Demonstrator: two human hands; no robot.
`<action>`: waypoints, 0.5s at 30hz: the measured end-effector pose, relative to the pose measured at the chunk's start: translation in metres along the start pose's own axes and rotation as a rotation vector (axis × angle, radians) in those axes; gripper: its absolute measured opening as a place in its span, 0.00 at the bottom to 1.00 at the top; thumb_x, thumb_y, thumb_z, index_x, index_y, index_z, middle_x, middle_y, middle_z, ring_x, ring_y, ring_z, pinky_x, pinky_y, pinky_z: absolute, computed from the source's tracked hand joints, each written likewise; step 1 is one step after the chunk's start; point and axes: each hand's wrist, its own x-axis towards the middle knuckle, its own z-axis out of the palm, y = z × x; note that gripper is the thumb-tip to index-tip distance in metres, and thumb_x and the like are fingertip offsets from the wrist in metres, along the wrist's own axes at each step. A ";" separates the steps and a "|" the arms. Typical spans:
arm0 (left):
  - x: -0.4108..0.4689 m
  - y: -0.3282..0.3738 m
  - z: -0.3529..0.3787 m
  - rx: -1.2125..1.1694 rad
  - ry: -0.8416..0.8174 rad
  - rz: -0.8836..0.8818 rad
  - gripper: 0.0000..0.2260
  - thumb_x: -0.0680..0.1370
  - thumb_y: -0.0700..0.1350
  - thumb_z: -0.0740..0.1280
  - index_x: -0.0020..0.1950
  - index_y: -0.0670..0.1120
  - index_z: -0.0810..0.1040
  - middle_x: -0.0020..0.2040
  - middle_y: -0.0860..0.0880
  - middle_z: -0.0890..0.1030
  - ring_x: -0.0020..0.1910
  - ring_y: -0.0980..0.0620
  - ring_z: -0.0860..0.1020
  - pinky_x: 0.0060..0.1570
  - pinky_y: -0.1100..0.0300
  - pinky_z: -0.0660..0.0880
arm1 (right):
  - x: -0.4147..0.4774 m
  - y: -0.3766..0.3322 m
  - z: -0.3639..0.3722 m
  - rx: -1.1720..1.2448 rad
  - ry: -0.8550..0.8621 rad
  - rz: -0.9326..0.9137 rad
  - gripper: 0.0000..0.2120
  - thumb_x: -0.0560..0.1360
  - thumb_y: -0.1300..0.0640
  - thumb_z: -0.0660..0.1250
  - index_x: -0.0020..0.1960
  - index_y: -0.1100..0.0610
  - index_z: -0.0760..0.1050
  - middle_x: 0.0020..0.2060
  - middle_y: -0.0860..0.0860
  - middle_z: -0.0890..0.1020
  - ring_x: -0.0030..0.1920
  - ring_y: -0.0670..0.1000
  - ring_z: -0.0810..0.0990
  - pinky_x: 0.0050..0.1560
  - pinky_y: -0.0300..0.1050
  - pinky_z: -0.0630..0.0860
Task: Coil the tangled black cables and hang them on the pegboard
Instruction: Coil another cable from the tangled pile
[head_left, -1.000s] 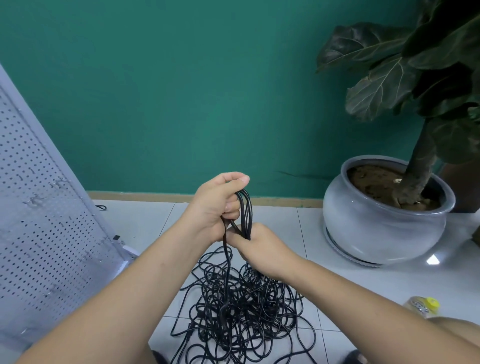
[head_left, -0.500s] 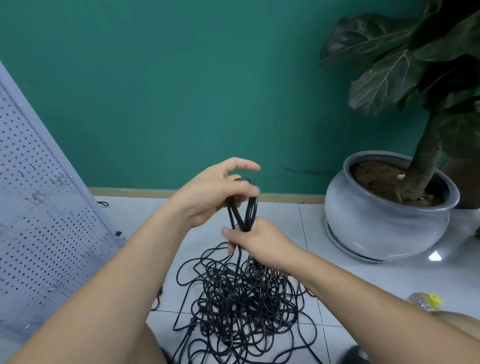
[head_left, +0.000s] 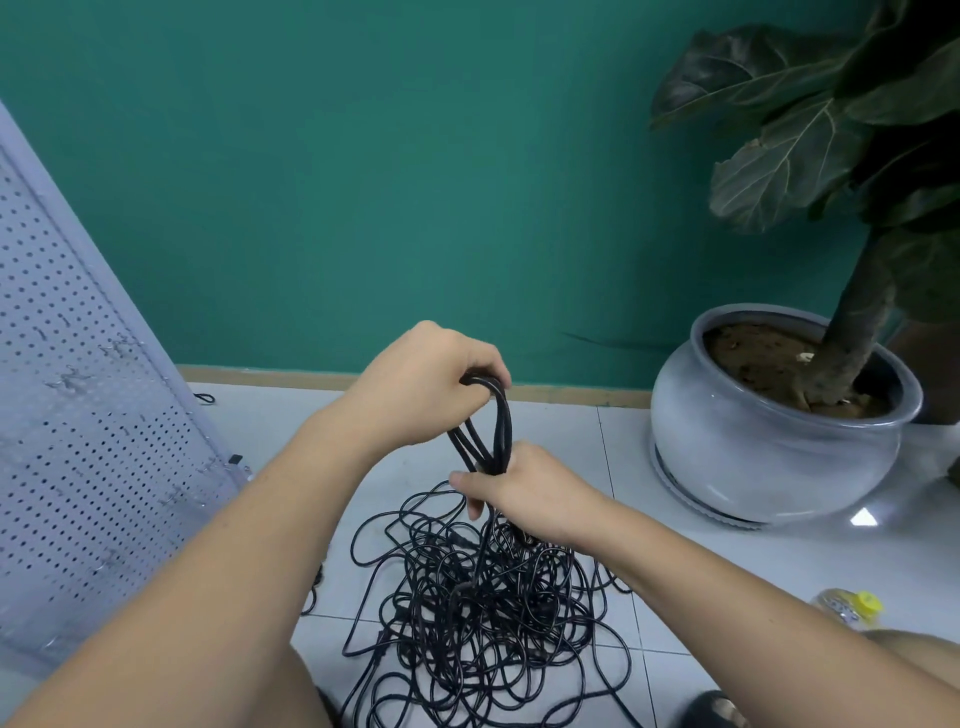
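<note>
Left hand (head_left: 415, 389): fingers curled over the top bend of the cable loops (head_left: 491, 421), closed round them. Right hand (head_left: 524, 493): clamped round the lower end of the same loops, thumb across the front. Between the two hands the loops hang as a short upright bundle of a few strands, pulled fairly taut.

Step in hand, as I judge it: coiling, early stage. Only a few turns are gathered; most of the cable is not coiled.

From below the right hand the strands drop straight into the tangled pile (head_left: 483, 613) on the tiled floor (head_left: 779, 561) – dense, many crossings.

Next move likely calls for drawing slack up out of the pile and laying another turn over the left hand – snags probable, so short pulls.

Pegboard (head_left: 78, 415) leans at the left, well apart from the hands. Plant pot (head_left: 769, 447) at right.
</note>
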 end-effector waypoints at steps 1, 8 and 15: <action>-0.001 0.002 0.001 -0.057 -0.002 -0.016 0.15 0.75 0.37 0.68 0.50 0.56 0.88 0.36 0.57 0.85 0.33 0.59 0.80 0.34 0.62 0.73 | 0.002 0.001 0.000 0.005 -0.003 0.000 0.22 0.81 0.42 0.69 0.38 0.57 0.83 0.27 0.47 0.71 0.30 0.52 0.68 0.34 0.47 0.65; -0.001 -0.005 -0.007 -0.511 -0.328 -0.174 0.15 0.79 0.33 0.66 0.63 0.48 0.76 0.36 0.46 0.86 0.35 0.45 0.82 0.46 0.50 0.80 | 0.001 0.004 0.008 -0.077 -0.045 0.001 0.24 0.85 0.40 0.64 0.37 0.55 0.79 0.26 0.46 0.73 0.26 0.46 0.70 0.30 0.39 0.66; 0.005 -0.001 -0.002 -1.140 -0.301 -0.298 0.18 0.70 0.32 0.61 0.56 0.47 0.71 0.27 0.54 0.60 0.25 0.53 0.56 0.30 0.60 0.66 | 0.002 0.004 0.008 0.047 -0.036 -0.067 0.24 0.86 0.40 0.63 0.38 0.53 0.79 0.35 0.49 0.83 0.38 0.49 0.78 0.47 0.49 0.75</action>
